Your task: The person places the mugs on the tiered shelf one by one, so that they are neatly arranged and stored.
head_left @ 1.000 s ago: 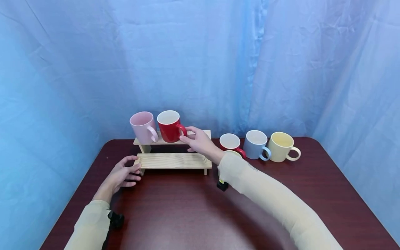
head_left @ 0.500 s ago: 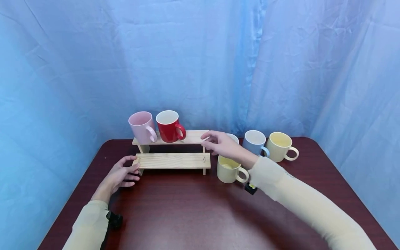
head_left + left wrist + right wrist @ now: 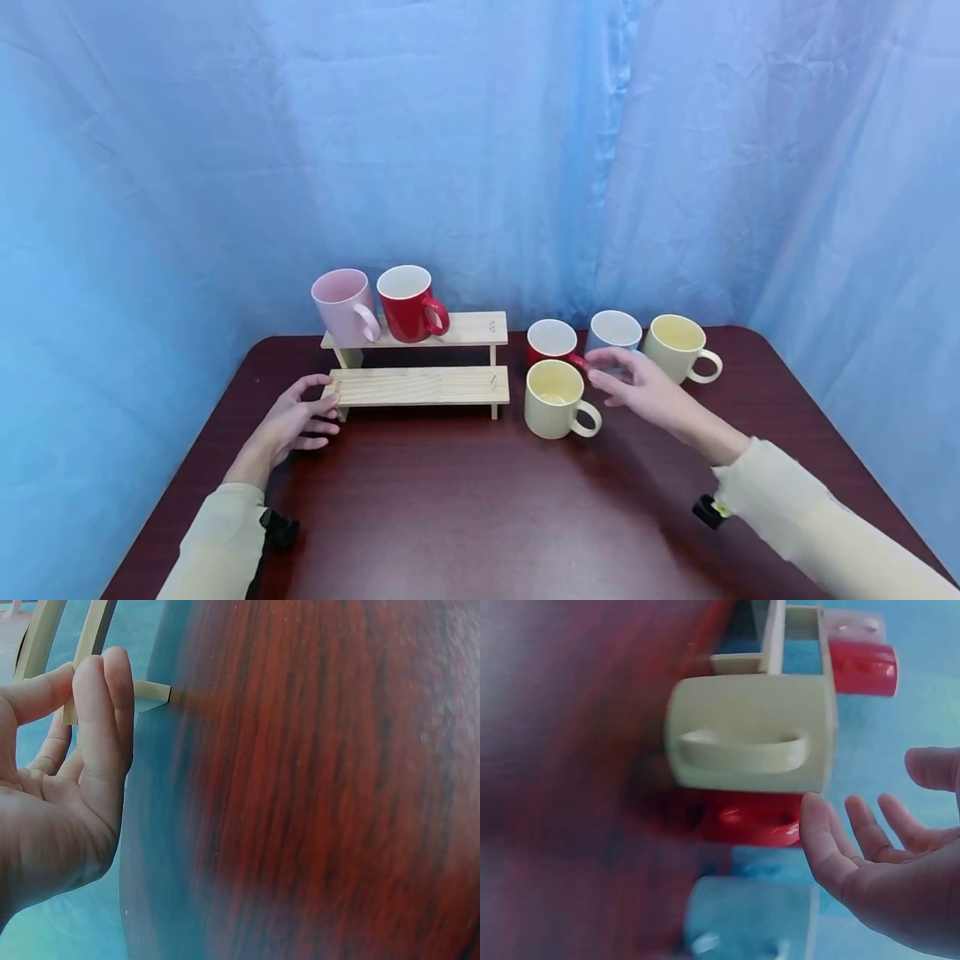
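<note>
In the head view, the 9 o'clock end of the lower tier of a two-tier stand of pale wood is lightly pinched by the left hand, its fingers bent around the board's edge. On the upper tier, an upright pink mug is set, with a glossy red mug with a white interior standing just at its 3 o'clock. The right hand is held with fingers loosely bent and parted from the thumb, nothing being gripped. At its 9 o'clock, a pale yellow mug with a looped handle is stood on the dark red-brown wood-grain surface; towards its 11 o'clock, a light blue mug is partly covered by it, and a second pale yellow mug is seen at its 1 o'clock. A second red mug is placed at the nearer yellow mug's 12 o'clock. In the left wrist view, the board's end is seen between the fingers at 10 o'clock. In the right wrist view, the spread hand is shown at 4 o'clock; whether the second red mug is touched by a fingertip cannot be told.
</note>
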Demonstrator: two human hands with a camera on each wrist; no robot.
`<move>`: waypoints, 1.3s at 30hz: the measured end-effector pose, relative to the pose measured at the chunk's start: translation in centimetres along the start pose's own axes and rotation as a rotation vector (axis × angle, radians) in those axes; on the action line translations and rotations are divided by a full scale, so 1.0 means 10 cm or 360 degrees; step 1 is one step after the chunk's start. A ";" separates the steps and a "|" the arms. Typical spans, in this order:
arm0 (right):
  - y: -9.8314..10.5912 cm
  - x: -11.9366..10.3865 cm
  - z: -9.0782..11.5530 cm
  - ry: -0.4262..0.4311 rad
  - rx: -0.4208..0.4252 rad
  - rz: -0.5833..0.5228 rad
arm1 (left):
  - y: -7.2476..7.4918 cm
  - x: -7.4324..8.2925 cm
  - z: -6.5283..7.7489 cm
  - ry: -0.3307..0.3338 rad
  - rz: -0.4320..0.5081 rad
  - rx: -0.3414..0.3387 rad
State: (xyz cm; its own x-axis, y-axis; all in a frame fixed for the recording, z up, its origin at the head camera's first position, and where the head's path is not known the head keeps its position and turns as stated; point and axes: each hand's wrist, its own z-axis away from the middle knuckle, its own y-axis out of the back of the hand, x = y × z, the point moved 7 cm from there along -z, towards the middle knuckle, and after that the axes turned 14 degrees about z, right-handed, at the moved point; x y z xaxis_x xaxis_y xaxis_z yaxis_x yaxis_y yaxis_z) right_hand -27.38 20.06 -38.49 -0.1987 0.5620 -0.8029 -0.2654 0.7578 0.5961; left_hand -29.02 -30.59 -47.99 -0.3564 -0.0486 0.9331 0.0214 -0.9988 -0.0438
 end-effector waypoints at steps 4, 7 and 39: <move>-0.03 0.31 0.17 -0.0088 -0.0041 -0.0104 | 0.01 -0.01 -0.01 -0.0003 0.0001 0.0018; -0.09 0.49 0.27 -0.0130 -0.0091 -0.0166 | 0.01 -0.02 -0.01 -0.0008 0.0000 0.0036; -0.62 0.60 0.24 -0.0186 -0.0377 -0.0420 | 0.02 -0.02 -0.02 -0.0004 0.0003 0.0054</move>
State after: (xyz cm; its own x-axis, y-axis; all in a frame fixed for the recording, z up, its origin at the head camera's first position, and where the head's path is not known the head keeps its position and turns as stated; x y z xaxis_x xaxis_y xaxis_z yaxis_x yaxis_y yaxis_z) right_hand -24.66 19.53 -47.02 0.0112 0.4023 -0.9155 -0.5068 0.7915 0.3416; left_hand -29.16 -30.78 -48.28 -0.3540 -0.0503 0.9339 0.0536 -0.9980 -0.0334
